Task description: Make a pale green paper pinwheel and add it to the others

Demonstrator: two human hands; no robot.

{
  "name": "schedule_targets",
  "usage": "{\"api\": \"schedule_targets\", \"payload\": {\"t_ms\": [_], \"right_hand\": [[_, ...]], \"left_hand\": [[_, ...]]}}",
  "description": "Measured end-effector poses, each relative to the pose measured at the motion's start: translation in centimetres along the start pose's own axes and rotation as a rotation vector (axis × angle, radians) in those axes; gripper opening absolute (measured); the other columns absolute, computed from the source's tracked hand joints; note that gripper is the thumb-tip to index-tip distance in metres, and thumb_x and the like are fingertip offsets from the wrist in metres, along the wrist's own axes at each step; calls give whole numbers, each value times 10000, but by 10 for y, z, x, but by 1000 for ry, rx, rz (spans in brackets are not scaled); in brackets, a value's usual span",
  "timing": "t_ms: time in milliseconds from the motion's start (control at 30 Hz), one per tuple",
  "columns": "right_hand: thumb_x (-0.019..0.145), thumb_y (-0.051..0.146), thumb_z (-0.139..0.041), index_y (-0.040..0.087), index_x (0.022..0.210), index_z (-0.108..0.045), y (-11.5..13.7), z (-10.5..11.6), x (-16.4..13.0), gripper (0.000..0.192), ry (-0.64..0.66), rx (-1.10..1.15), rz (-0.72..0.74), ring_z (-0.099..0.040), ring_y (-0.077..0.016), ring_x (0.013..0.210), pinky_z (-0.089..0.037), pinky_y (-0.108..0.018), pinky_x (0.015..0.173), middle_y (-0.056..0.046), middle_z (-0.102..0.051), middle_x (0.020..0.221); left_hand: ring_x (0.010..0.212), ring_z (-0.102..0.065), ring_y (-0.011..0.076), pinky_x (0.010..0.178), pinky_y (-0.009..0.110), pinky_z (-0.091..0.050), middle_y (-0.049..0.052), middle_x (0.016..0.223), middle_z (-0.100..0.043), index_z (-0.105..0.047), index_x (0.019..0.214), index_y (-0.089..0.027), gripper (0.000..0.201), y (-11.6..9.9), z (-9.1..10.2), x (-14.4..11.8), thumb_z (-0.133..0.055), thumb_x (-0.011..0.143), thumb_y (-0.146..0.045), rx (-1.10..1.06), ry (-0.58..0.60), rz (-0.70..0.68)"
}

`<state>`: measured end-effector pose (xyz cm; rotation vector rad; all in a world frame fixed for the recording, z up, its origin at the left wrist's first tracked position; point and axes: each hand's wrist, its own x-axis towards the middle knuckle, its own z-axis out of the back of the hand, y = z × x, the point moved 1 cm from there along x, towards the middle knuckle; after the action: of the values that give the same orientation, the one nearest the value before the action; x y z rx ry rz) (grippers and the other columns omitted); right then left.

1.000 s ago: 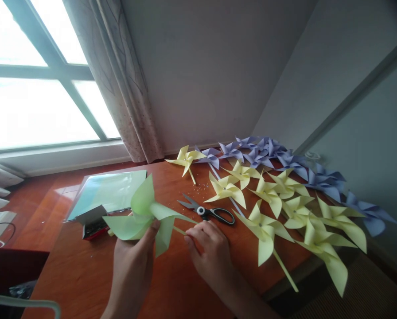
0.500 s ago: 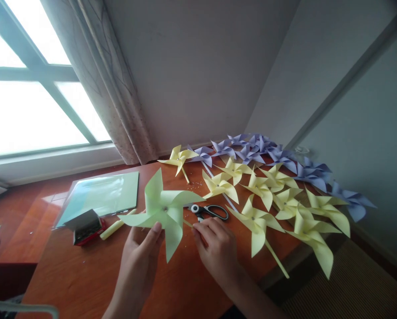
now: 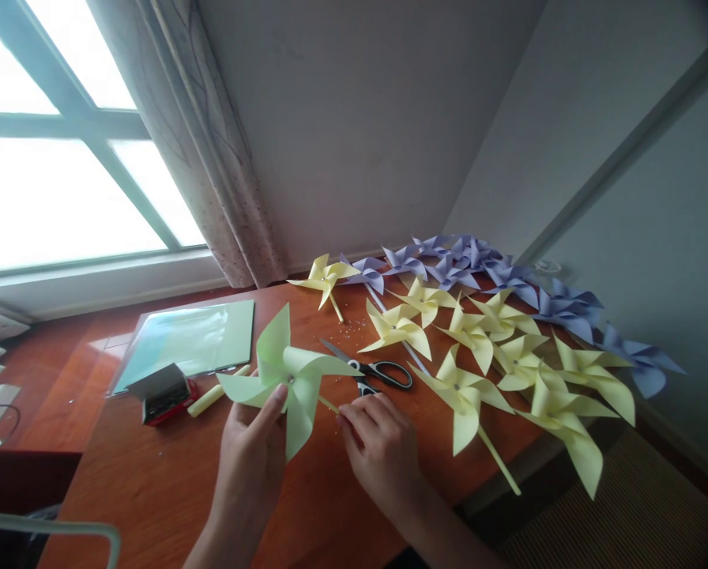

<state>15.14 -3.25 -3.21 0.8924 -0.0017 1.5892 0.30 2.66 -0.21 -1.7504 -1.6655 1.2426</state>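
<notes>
A pale green paper pinwheel (image 3: 300, 387) with a small pin at its centre is held up over the table. My left hand (image 3: 250, 446) grips it from below, thumb on the front near the pin and the other fingers behind the paper. A thin yellowish stick (image 3: 329, 404) juts out from behind the pinwheel toward the right. The fingertips of my right hand (image 3: 381, 446) are closed on the end of this stick. Just beyond the right hand lie black-and-white scissors (image 3: 383, 373), blades pointing to the back left.
Yellow pinwheels (image 3: 466, 395) and purple pinwheels (image 3: 511, 280) cover the table's right and back. On the left are green paper sheets (image 3: 235, 336) in a clear sleeve, an opened small box (image 3: 167, 399) and a yellow paper roll (image 3: 208, 399). Small scraps lie near the scissors.
The pinwheel has turned slightly and tilted in my left hand. My right hand keeps its pinch on the stick. The whole view has shifted a little.
</notes>
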Motion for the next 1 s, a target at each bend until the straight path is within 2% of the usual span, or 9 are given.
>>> {"api": "schedule_targets", "payload": {"t_ms": [233,367,467,633,800,900,1000], "right_hand": [[984,186,-573,220,859,-649,6,-2,-4,150,18,2,11,-584,-196,758,-416,-329,728,-22,-661,792],[977,180,-580,221,879,-651,7,-4,-6,129,35,6,3,-587,-200,766,-416,-334,725,-21,-664,798],[980,178,-579,223,881,-658,4,-5,-6,134,7,9,11,-585,-199,746,-425,-330,716,-19,-661,777],[965,138,-587,212,925,-684,-5,1,-4,129,-61,26,-17,-617,-210,777,-469,-335,748,-38,-696,823],[954,125,-605,196,950,-702,-13,8,-1,121,-99,8,-17,-656,-214,806,-505,-334,771,-50,-718,844],[953,125,-600,190,947,-711,-21,18,6,129,-113,-13,-12,-673,-210,812,-515,-326,767,-55,-732,858],[959,172,-608,184,926,-726,-38,39,21,123,-122,-58,-39,-687,-206,813,-523,-319,767,-63,-750,880]], "left_hand": [[798,-689,118,699,162,-543,31,977,-763,-719,1119,-146,509,-3,1,1,-922,659,-226,76,-70,-12],[824,-690,127,715,161,-539,16,924,-751,-719,1053,-144,467,-4,0,-1,-929,643,-220,81,-90,-43],[839,-700,154,727,186,-546,17,895,-749,-712,1049,-146,507,-3,0,0,-946,610,-244,93,-100,-16],[908,-722,208,761,261,-563,73,1051,-758,-687,1174,-174,548,5,1,0,-903,698,-335,75,34,30],[965,-707,196,790,254,-552,68,1119,-739,-673,1201,-218,479,9,2,-1,-848,777,-354,119,171,43],[937,-707,187,791,250,-549,76,1085,-744,-686,1137,-198,441,9,4,0,-831,785,-421,155,178,60],[902,-713,186,762,244,-547,89,1058,-755,-679,1141,-183,502,10,5,0,-829,768,-485,192,149,112]]}}
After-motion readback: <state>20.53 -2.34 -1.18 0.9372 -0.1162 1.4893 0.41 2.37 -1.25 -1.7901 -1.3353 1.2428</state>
